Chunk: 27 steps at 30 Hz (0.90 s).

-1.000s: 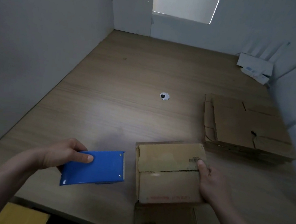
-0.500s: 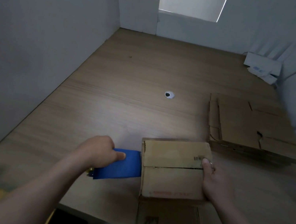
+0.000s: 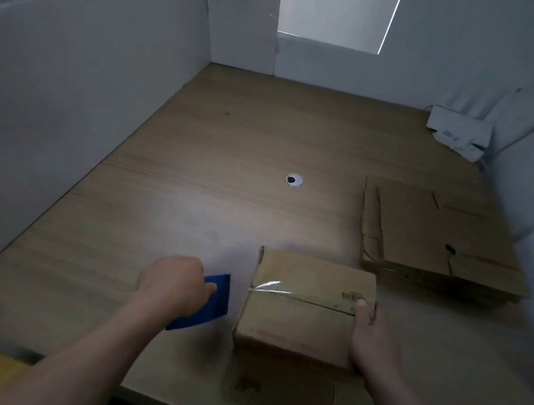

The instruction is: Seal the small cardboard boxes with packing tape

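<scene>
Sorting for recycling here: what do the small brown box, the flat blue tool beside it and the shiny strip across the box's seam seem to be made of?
Small brown box: cardboard, matte, with creased flaps and a printed label. Flat blue tool: smooth and evenly coloured, so hard plastic or painted metal; the look leaves it open. Shiny strip: clear plastic tape, glinting along the seam.
</scene>
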Available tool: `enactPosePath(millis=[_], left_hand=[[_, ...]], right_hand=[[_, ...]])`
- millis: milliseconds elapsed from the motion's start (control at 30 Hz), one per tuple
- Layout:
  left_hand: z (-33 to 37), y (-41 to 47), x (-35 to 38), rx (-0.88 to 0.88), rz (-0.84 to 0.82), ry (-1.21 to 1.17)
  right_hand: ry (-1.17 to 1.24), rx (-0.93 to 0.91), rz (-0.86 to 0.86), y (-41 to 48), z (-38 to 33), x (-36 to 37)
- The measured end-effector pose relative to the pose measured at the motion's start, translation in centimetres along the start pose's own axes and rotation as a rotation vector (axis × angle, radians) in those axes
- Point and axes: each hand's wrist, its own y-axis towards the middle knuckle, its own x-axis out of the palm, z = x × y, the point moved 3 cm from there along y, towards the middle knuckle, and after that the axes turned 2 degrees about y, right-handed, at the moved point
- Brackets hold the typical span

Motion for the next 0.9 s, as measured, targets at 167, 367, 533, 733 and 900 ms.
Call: enactPosePath(millis=[167, 367, 533, 733, 900], left_hand=[[-2.1, 0.3, 0.0, -0.133, 0.217, -0.225], [3.1, 0.9, -1.9, -0.028, 0.388, -0.261], [6.0, 1.3, -1.5, 0.019, 0.414, -0.254], [7.7, 1.5, -1.4, 0.041, 0.428, -0.201], [7.6, 2.0, -1.7, 0.050, 0.480, -0.238]], right_hand=[[0.294, 0.322, 0.159, -1.5, 2.6, -0.5], [-0.218, -0.184, 0.208, -2.8, 0.2, -3.8], [-0.458, -0.437, -0.176, -0.8, -4.2, -2.5], [-0.434, -0.247, -0.174, -1.5, -2.6, -3.4], [-0.527, -0.393, -0.147, -2.2, -3.2, -3.8]])
